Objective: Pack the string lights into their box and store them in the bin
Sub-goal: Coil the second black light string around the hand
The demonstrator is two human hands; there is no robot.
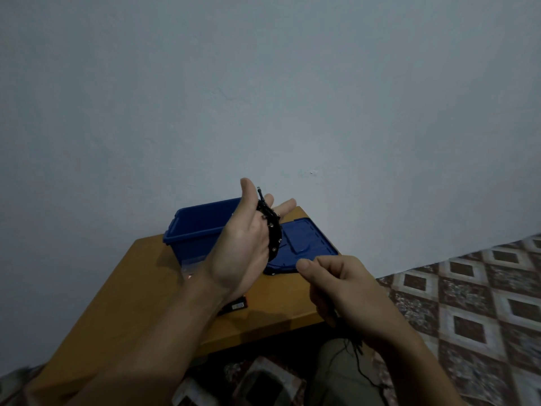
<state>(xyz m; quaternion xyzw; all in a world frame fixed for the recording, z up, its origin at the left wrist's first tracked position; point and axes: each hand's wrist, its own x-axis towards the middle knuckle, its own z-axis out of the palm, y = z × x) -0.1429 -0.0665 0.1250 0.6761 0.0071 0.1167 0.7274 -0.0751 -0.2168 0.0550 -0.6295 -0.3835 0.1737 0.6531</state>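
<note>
Task status: early stage, coiling in progress. The string lights are partly wound into a black coil around the straight fingers of the left hand, which is raised at centre frame with the thumb up. The uncoiled tail hangs below the right hand at lower right and trails toward the bottom edge. The right hand has its fingers curled and appears to pinch this strand, though the contact point is hidden beneath the hand. Both hands are held above the counter, so no part of the lights rests on it. The blue bin stands open on the counter behind the left hand. Its lid lies flat just beside it, toward the right. A small dark box, probably the lights' packaging, lies on the counter under the left wrist. Remaining steps: finish the coil, place it in the box, place the box in the bin.
</note>
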